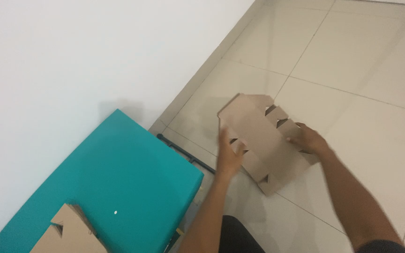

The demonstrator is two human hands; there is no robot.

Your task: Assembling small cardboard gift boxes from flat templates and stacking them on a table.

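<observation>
hands, left hand (229,157) and right hand (308,139), grip flat cardboard box blank (263,140).

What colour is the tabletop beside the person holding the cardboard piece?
Teal, a plain blue-green; the tabletop shows best in the head view.

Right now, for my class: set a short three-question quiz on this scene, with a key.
1. True or false: both hands grip the cardboard blank.
2. What colour is the table?
3. The blank is held over: A) table B) floor C) chair.

Key:
1. True; left hand and right hand hold opposite edges.
2. Teal.
3. B, the tiled floor.
</observation>
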